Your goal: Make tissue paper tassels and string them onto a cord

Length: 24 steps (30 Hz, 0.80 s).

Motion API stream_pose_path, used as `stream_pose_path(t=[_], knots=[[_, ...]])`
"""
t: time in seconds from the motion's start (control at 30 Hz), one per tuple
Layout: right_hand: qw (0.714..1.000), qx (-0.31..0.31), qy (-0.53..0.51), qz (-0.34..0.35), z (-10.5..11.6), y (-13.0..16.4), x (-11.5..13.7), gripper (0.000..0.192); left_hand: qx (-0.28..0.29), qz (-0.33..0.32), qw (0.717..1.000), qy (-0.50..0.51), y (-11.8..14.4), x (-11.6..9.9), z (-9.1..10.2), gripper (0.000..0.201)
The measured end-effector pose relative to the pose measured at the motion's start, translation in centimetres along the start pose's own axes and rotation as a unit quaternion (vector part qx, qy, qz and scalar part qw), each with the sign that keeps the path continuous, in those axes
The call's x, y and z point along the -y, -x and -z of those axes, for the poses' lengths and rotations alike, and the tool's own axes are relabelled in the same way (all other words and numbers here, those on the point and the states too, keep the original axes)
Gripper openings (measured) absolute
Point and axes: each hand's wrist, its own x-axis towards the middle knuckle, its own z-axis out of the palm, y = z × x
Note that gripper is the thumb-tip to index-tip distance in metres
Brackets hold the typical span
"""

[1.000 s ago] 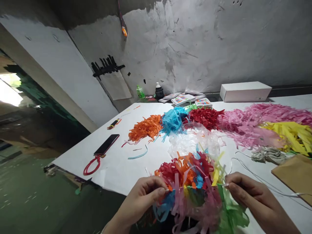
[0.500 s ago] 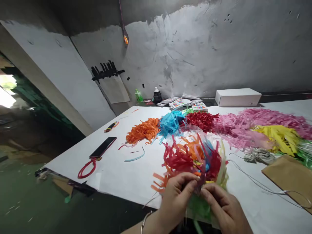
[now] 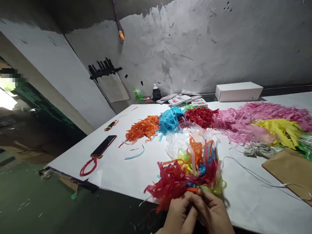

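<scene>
At the table's near edge, my left hand (image 3: 179,213) and my right hand (image 3: 212,209) meet, fingertips pinched together against the near side of a multicoloured bunch of paper tassels (image 3: 170,180). Crimson, orange, yellow and blue fringed strips fan out beyond my fingers and rest partly on the white tabletop. The exact spot that the fingertips grip is hidden by the fingers. Behind the bunch lies a crumpled clear plastic bag (image 3: 175,143).
Orange (image 3: 143,128), blue (image 3: 170,120), dark red (image 3: 202,117) and pink fringe piles (image 3: 243,122) line the back, with yellow strips (image 3: 280,130) at right. Also here are a phone (image 3: 103,146), thin cord (image 3: 253,174), brown cardboard (image 3: 290,172) and a white box (image 3: 239,92).
Both hands have moved down, closer to me, and drawn together. The tassel bunch has turned, its crimson strips spreading left; the green strips beneath are no longer visible, and more of the plastic bag shows.
</scene>
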Motion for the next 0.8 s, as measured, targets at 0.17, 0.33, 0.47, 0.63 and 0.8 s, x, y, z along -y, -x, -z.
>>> stream_pose_path(t=[0.17, 0.33, 0.47, 0.63, 0.8], knots=[[1.0, 0.008, 0.011, 0.022, 1.1, -0.9, -0.3, 0.037, 0.043, 0.049, 0.998, -0.006, 1.6, 1.4, 0.2, 0.033], [0.974, 0.045, 0.188, 0.122, 2.5, -0.8, 1.2, 0.029, 0.093, -0.067, 0.993, -0.035, 1.8, 0.2, 3.0, 0.026], [0.903, 0.081, 0.331, 0.261, 2.5, 0.1, 1.8, 0.026, 0.081, -0.153, 0.983, -0.059, -0.5, -3.4, 5.3, 0.032], [0.873, 0.121, 0.354, 0.313, 3.2, 1.1, 1.5, 0.031, 0.291, -0.162, 0.933, -0.137, -4.7, -7.5, 5.2, 0.049], [0.893, 0.099, 0.337, 0.281, 4.5, 2.3, 3.1, 0.026, 0.339, -0.112, 0.914, -0.193, -6.2, -7.2, 4.8, 0.035]])
